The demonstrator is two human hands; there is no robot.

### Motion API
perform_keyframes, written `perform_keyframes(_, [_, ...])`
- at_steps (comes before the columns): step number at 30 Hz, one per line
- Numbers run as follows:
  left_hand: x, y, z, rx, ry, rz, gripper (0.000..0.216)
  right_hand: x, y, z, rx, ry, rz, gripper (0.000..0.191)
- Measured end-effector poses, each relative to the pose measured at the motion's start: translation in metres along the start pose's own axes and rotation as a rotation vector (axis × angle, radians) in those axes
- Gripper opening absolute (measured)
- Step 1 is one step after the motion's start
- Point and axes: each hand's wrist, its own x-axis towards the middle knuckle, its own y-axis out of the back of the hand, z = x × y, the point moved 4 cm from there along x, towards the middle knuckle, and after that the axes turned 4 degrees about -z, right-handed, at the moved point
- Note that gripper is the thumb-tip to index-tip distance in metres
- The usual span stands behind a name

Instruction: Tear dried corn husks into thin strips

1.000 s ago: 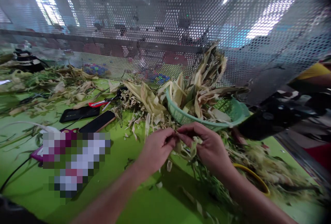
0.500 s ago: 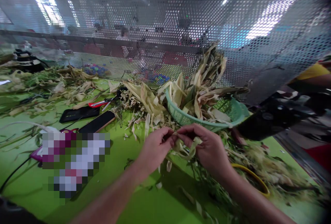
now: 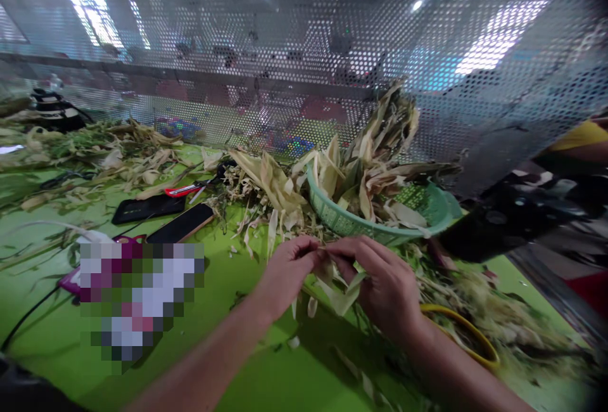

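Note:
My left hand (image 3: 287, 276) and my right hand (image 3: 382, 279) meet fingertip to fingertip above the green table (image 3: 266, 361). Both are closed in a pinch on a pale strip of corn husk (image 3: 339, 298), which loops below my right fingers. The exact spot where the tips grip it is partly hidden by the fingers. Just beyond my hands stands a green plastic basket (image 3: 375, 229) with dry corn husks (image 3: 370, 177) heaped in it and sticking up over its rim. More husk pieces (image 3: 280, 187) lie to the basket's left.
Two phones (image 3: 180, 223) and a red utility knife (image 3: 183, 190) lie left, near a purple power strip (image 3: 71, 279). A yellow ring-shaped rim (image 3: 491, 355) and corn silk (image 3: 503, 310) are at right. A perforated metal screen (image 3: 285, 82) closes off the back.
The husk strip's loop hangs lower and more folded now. My right hand has turned slightly, its knuckles more toward me. Both hands still pinch the strip; the whole view has shifted slightly.

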Motion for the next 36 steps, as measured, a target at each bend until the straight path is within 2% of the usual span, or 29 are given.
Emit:
perform_keyframes(8, [0.0,0.001,-0.002,-0.075,0.057,0.043,0.01,-0.002,-0.001,-0.002,-0.038,0.101,0.018,0.023])
perform_keyframes(14, [0.0,0.001,-0.001,-0.085,0.035,0.038,0.009,-0.004,-0.003,-0.002,-0.082,0.153,0.008,0.028])
perform_keyframes(25, [-0.002,0.002,0.008,-0.15,-0.005,-0.014,0.015,-0.002,-0.002,-0.003,-0.023,0.109,-0.003,0.03])
perform_keyframes(30, [-0.002,0.003,0.009,-0.108,-0.011,-0.009,0.015,-0.002,-0.003,0.001,0.067,0.062,0.042,0.031])
perform_keyframes(36, [-0.002,0.005,0.01,-0.035,-0.064,0.008,0.015,-0.003,-0.003,0.003,0.028,0.06,0.025,0.031])
